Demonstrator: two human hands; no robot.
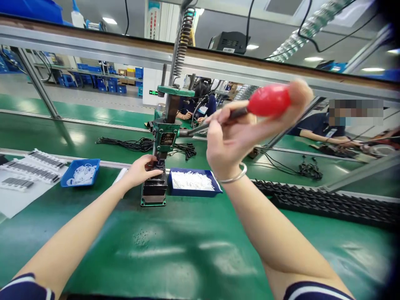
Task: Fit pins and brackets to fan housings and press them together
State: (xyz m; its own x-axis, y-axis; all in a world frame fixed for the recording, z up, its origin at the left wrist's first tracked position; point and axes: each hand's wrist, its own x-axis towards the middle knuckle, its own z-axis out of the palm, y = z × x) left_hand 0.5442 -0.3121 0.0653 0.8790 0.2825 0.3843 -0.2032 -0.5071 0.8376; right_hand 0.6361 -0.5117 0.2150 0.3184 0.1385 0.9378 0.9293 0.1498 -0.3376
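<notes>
Holding of the lever (200,129) of the hand press (165,139) by the right hand (239,143) is noted: the fingers are hooked round the bar, and the red knob (268,100) is set near the thumb. The press is stood on the green bench (150,254), with a right tray (193,193) of white pieces just beside it. The left hand (139,170) is placed at the black block (153,187), under the pressing head; whether a small part is pinched there cannot be told. For good practice, the lever should be worked with even force, any part should be seated squarely, and the left fingertips should be kept clear of the head. The contact spot is hidden by those fingers, a white strip (119,175) is partly covered, and the press top is cut off.
</notes>
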